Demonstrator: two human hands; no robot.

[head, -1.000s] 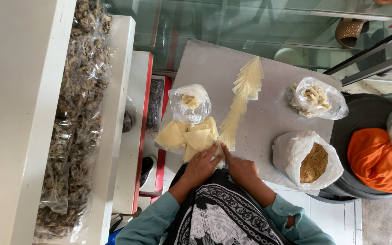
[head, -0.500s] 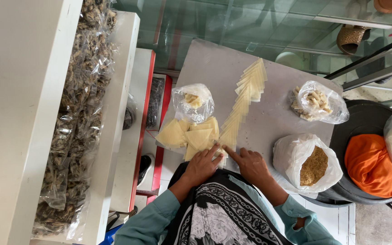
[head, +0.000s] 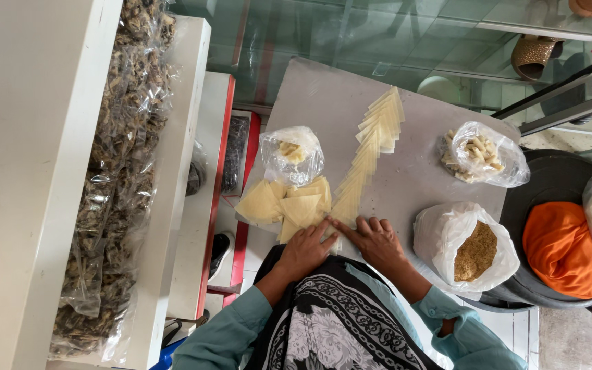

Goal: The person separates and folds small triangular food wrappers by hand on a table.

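A long fanned row of pale yellow square wrappers (head: 368, 154) lies on a grey board (head: 323, 103). At its near end my left hand (head: 304, 250) curls its fingers on the last wrapper (head: 337, 236). My right hand (head: 379, 241) lies flat beside it, with the index fingertip pressing the same wrapper. A pile of folded triangular pieces (head: 284, 204) sits just left of my left hand. Behind that pile is a small clear bag of pale filling (head: 292, 155).
A white bag of brown crumbs (head: 473, 250) stands right of my right hand, with a clear bag of pale pieces (head: 481, 155) behind it. An orange cloth (head: 564, 248) lies on a dark round tub. Bags of dried dark goods (head: 118, 171) line the white shelf at left.
My right hand has drawn slightly apart from the left and flattened, its index finger pointing at the wrapper. My left hand stays at the row's near end.
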